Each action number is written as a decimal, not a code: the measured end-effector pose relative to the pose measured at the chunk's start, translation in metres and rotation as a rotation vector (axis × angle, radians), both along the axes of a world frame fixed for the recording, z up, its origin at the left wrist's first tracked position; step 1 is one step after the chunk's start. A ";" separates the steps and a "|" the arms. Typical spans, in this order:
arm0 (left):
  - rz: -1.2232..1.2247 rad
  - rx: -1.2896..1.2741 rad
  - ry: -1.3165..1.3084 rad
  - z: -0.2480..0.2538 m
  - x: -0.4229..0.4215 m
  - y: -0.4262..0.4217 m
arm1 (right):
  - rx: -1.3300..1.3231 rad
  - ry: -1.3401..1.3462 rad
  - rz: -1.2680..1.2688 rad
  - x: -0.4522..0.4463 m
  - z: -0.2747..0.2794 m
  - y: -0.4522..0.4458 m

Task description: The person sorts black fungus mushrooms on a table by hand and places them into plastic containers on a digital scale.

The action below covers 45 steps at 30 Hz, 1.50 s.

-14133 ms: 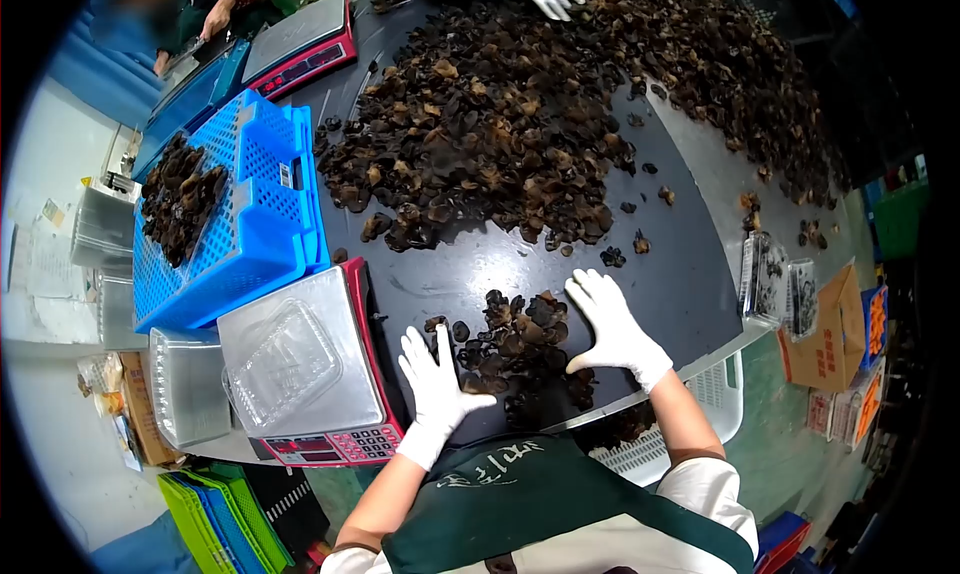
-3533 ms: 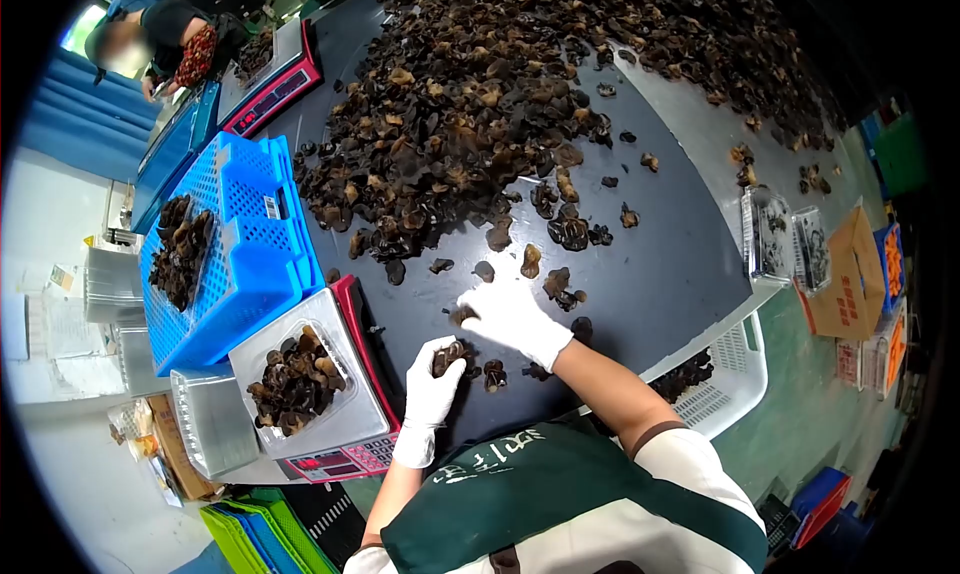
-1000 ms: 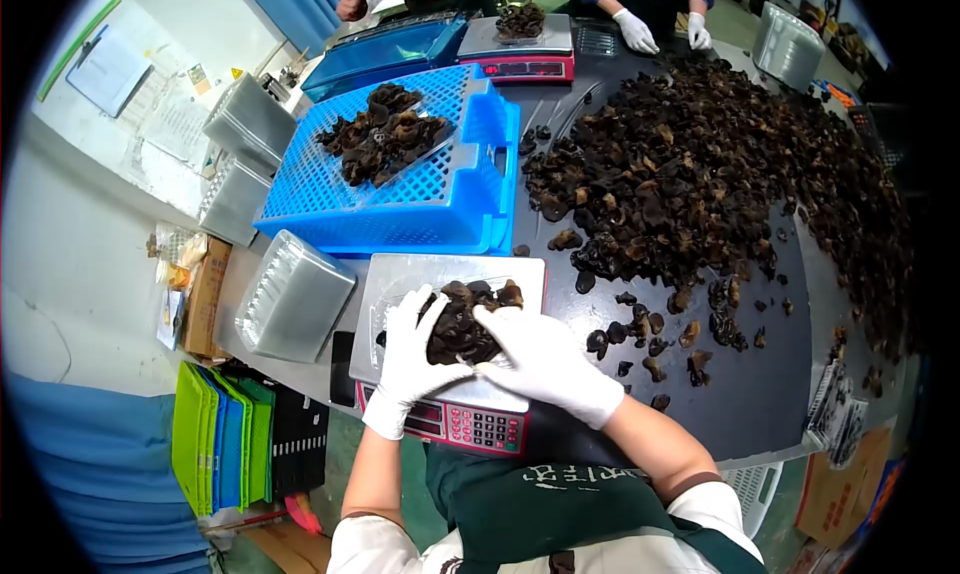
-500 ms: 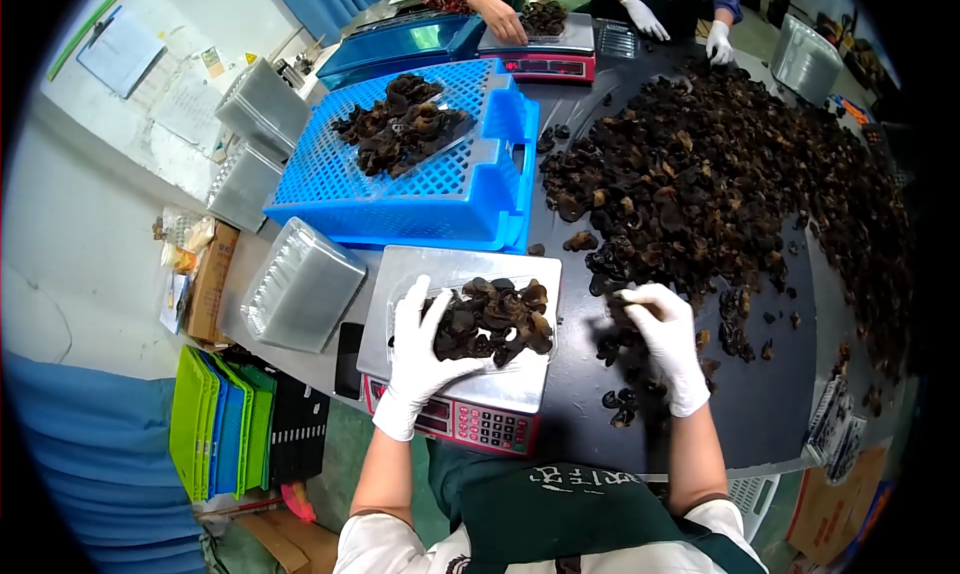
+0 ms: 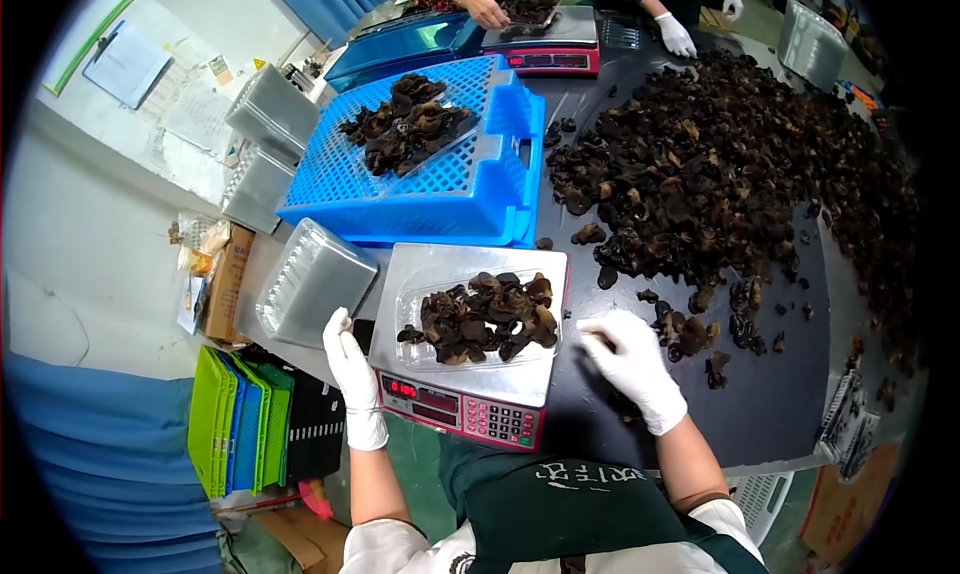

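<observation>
A clear plastic tray point(image 5: 412, 292) rests on the steel plate of a red digital scale point(image 5: 490, 422), holding dark wood ear mushrooms point(image 5: 485, 319). Red digits glow on the scale's display. My left hand point(image 5: 354, 379), in a white glove, is off the scale's left edge with its fingers stretched out and nothing in them. Just right of the scale is my gloved right hand point(image 5: 637, 369), its fingers extended toward the tray without touching it; I see nothing held there. A large heap of wood ears point(image 5: 700, 164) covers the dark tabletop beyond it.
Behind the scale, an upturned blue crate point(image 5: 400, 214) carries another filled tray. Stacked clear trays point(image 5: 312, 284) stand on the left. Across the table, a co-worker's bare hands hold a filled tray at a second scale point(image 5: 545, 62); another person's gloved hand point(image 5: 676, 36) is near the heap.
My left hand has drawn back leftward off the tray. My right hand has moved left and down from the loose wood ears toward the scale. Across the table, the co-worker's tray has been lifted.
</observation>
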<state>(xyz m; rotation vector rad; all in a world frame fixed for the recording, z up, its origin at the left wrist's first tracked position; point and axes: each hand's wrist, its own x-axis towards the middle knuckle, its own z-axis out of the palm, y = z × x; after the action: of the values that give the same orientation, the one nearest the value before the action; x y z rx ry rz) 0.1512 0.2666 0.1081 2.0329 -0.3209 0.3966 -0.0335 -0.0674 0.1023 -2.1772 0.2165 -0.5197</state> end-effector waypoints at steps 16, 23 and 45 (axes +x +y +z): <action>0.005 0.083 0.060 -0.022 -0.016 0.009 | 0.329 -0.023 0.110 -0.032 0.031 -0.035; 0.098 0.066 0.077 -0.015 -0.014 0.019 | 0.445 1.324 0.778 -0.148 0.003 -0.094; 0.025 0.310 0.190 -0.040 -0.019 0.015 | 0.603 0.465 0.141 0.010 -0.022 0.009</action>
<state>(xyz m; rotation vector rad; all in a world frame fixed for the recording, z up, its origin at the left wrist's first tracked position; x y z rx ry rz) 0.1324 0.2815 0.0681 2.3592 -0.2516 0.1733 -0.0231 -0.0582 0.0807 -1.6689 0.4075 0.1363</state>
